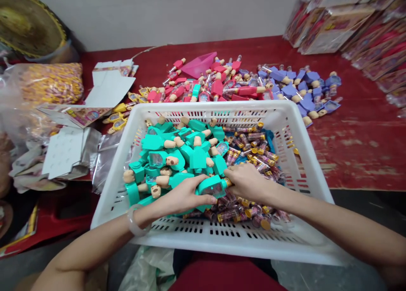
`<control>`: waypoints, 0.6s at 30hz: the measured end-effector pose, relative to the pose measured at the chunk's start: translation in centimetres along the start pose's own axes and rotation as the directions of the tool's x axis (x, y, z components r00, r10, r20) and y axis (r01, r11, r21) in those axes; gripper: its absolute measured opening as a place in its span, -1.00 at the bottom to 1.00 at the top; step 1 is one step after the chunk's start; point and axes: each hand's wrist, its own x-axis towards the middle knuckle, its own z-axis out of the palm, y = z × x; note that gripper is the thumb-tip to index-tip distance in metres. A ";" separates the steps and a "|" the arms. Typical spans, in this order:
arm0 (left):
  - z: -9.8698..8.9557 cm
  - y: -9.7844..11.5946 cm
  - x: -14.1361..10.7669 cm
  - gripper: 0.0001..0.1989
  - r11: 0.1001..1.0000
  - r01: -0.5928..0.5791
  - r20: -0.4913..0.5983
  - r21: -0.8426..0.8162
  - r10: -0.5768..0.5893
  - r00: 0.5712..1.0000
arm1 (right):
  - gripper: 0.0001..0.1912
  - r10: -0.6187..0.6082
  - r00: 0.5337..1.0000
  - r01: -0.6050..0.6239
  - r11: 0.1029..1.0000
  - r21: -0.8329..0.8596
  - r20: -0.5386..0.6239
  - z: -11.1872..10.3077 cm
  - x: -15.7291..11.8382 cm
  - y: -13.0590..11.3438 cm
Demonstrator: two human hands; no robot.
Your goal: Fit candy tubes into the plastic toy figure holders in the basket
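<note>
My left hand (185,193), with a pale bangle (135,221) at the wrist, grips a green plastic toy case (213,187) that has a clear window. My right hand (249,180) is closed at the right end of this case, where a small yellow-ended tube (228,182) shows by the fingertips. Both hands are over a white slotted basket (222,245). Its left half holds a heap of green toy cases (196,157) with beige dog-like heads. Small clear tubes with yellow caps (253,145) fill the right half, partly hidden by my right arm.
Behind the basket, red toy pieces (217,88), purple ones (288,90) and a pink scoop (199,65) lie on a red table (358,143). Packaged goods (338,26) are stacked at right. White cards (68,151) and a filled plastic bag (50,83) are at left.
</note>
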 end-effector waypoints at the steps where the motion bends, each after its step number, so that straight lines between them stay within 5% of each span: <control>1: 0.2 -0.1 0.0 -0.55 1.000 -0.017 -0.005 0.021 0.017 1.000 | -0.84 -0.013 1.000 0.013 1.000 -0.019 0.000 0.0 0.1 0.2; 5: 1.3 -0.4 -0.5 -0.59 0.925 -0.054 -0.072 0.376 0.087 0.994 | -0.86 -0.062 0.997 0.064 0.997 -0.050 0.046 -0.3 -0.1 0.1; 8: 1.6 -0.2 -0.8 -0.63 0.915 -0.033 -0.057 0.403 0.061 0.997 | -0.82 -0.092 0.992 0.094 0.996 -0.012 0.085 -0.2 -0.1 0.0; 12: 0.7 0.2 -0.4 -0.58 0.973 0.115 0.103 -0.198 -0.096 0.990 | -0.90 -0.107 0.993 0.107 0.994 0.001 0.059 0.5 -0.1 0.2; 15: 0.1 -0.2 0.2 -0.59 0.679 0.397 0.421 -0.618 -0.141 0.896 | -0.89 -0.163 0.973 0.147 0.984 -0.102 -0.165 1.1 -0.4 0.2; 18: -0.1 -0.9 0.6 -0.56 0.469 0.597 0.637 -0.651 -0.090 0.766 | -0.75 -0.257 0.899 0.173 0.953 -0.250 -0.354 1.5 -1.1 -0.2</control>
